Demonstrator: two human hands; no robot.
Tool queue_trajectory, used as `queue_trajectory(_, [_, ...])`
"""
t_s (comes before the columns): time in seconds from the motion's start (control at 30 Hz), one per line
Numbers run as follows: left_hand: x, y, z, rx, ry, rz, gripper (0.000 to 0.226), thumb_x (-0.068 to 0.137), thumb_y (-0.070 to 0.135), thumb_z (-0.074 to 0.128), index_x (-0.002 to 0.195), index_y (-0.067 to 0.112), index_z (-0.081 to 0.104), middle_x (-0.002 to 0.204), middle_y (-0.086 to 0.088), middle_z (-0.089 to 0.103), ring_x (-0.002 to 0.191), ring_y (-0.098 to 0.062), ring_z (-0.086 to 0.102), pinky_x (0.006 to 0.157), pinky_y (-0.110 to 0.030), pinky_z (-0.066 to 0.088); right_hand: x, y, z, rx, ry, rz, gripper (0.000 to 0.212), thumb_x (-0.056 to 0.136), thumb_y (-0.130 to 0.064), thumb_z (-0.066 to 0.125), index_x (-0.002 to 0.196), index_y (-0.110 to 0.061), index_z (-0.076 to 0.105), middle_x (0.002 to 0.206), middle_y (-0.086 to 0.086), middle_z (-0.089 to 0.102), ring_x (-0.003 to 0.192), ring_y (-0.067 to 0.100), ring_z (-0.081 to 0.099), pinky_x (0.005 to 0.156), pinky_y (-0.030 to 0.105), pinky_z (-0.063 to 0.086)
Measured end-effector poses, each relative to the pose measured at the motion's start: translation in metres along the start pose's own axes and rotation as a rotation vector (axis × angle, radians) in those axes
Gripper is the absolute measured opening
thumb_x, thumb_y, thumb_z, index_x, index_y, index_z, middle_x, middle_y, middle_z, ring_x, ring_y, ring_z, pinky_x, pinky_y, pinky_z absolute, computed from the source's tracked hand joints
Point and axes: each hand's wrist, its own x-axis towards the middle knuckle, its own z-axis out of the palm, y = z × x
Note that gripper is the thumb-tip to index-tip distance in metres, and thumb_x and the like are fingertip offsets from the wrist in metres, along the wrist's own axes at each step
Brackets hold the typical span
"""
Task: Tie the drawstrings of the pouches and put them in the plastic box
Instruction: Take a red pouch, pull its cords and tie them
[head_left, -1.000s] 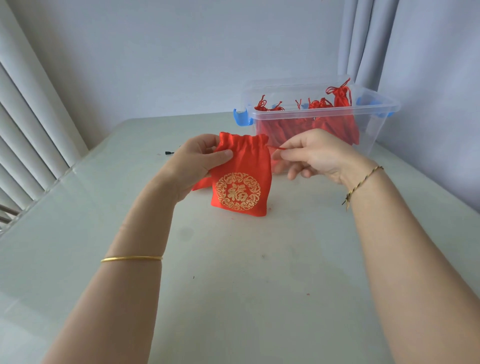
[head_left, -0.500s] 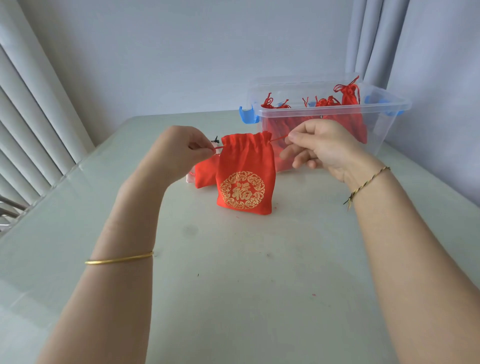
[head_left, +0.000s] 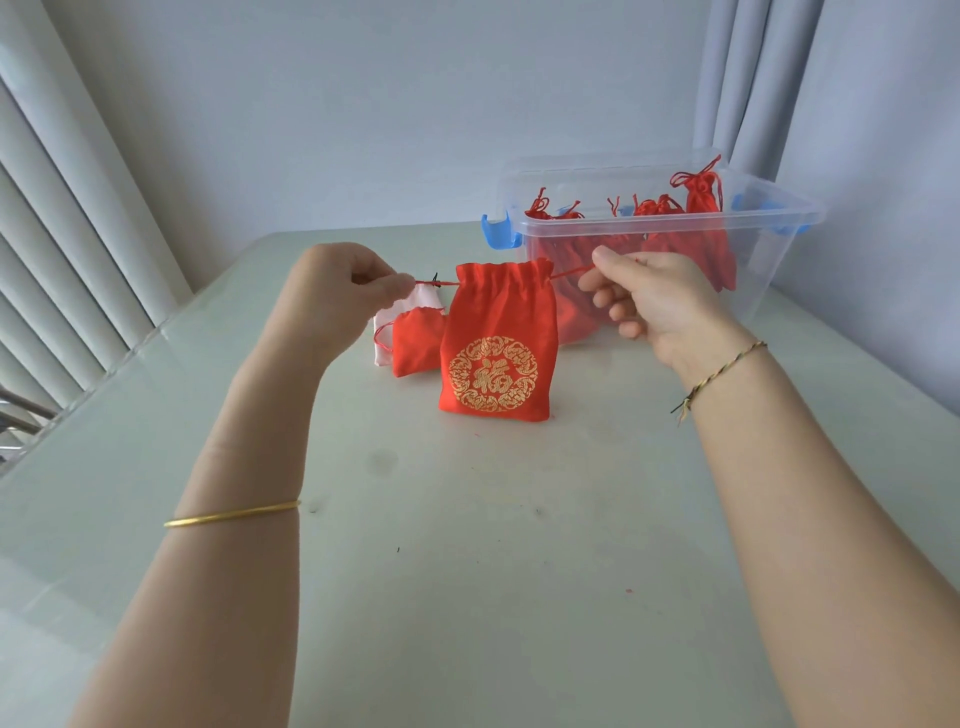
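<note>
A red pouch (head_left: 498, 343) with a gold round emblem hangs upright, its bottom edge on the table, its mouth gathered. My left hand (head_left: 348, 291) pinches the red drawstring (head_left: 436, 283) at the pouch's left side. My right hand (head_left: 644, 296) pinches the drawstring end on the right. Both strings are stretched out sideways. Behind stands the clear plastic box (head_left: 779, 228) with blue latches, holding several tied red pouches (head_left: 701, 208).
A smaller red pouch (head_left: 415, 343) lies on a pale pink pouch (head_left: 387, 327) just behind my left hand. The pale green table (head_left: 493, 545) ends at the left near vertical blinds (head_left: 62, 260). A grey curtain (head_left: 753, 78) hangs at the back right.
My left hand let go of the pouch's top corner and took its left drawstring. Both hands moved apart, pulling the strings sideways, and the pouch's mouth has gathered tighter.
</note>
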Motion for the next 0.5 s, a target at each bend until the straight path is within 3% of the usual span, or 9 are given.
queue_trajectory(0.1, [-0.001,-0.001,0.0,-0.078,-0.036,-0.019,0.028,0.089,0.029,0.059,0.064,0.019,0.063,0.059,0.006,0.057,0.044,0.0,0.046,0.054,-0.023,0.037,0.0,0.0,-0.001,0.071,-0.006,0.053,0.03,0.09,-0.03,0.057,0.065,-0.016,0.065,0.055,-0.005,0.047,0.045,0.005,0.035,0.039,0.016,0.024])
queue_trajectory(0.2, [-0.002,-0.004,0.003,-0.203,-0.029,-0.113,0.039,0.093,0.035,0.053,0.059,0.015,0.058,0.042,0.011,0.05,0.041,-0.004,0.038,0.051,-0.02,0.034,0.003,0.001,-0.001,0.156,-0.008,0.131,0.028,0.089,-0.028,0.059,0.065,-0.015,0.065,0.049,-0.008,0.046,0.044,0.005,0.033,0.038,0.015,0.024])
queue_trajectory(0.37, [0.003,-0.01,0.002,-1.046,-0.043,-0.463,0.049,0.095,0.036,0.05,0.049,0.02,0.044,0.043,0.007,0.033,0.04,-0.009,0.025,0.041,-0.016,0.025,0.013,0.008,-0.014,0.37,0.069,0.279,0.031,0.092,-0.03,0.052,0.063,-0.018,0.056,0.039,-0.011,0.039,0.047,0.005,0.027,0.035,0.013,0.021])
queue_trajectory(0.5, [0.004,0.004,0.006,-1.197,-0.06,-0.437,0.049,0.095,0.041,0.047,0.05,0.022,0.045,0.052,0.008,0.044,0.045,-0.007,0.038,0.045,-0.016,0.033,0.013,0.008,-0.013,0.335,0.129,0.259,0.031,0.09,-0.03,0.055,0.062,-0.019,0.059,0.051,-0.009,0.041,0.047,0.005,0.031,0.04,0.014,0.025])
